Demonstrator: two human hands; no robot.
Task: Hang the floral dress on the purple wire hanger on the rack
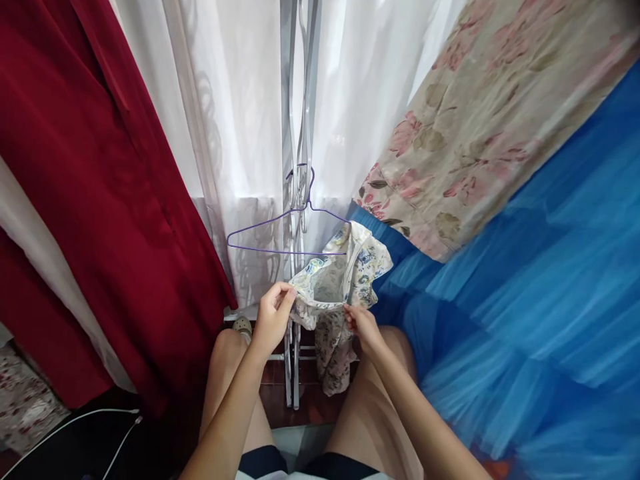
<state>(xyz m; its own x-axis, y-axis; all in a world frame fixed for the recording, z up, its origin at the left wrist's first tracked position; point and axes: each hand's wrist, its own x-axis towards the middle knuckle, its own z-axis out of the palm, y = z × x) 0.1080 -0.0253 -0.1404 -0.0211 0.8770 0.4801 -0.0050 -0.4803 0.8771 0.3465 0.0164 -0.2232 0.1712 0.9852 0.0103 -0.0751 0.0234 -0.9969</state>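
A small floral garment (pixel 336 280), white with blue and yellow print, hangs partly over the right end of a purple wire hanger (pixel 260 233). The hanger is hooked on a white metal rack (pixel 295 133) in front of me. My left hand (pixel 273 317) pinches the garment's left edge, fingers closed on the cloth. My right hand (pixel 361 325) grips the garment's lower right edge. The rest of the garment droops between my knees.
A dark red garment (pixel 100 200) hangs at the left. White sheer curtains (pixel 235 100) cover the window behind the rack. A floral sheet (pixel 490 107) and blue tulle fabric (pixel 540 300) fill the right. A white cable (pixel 100 427) lies at the lower left.
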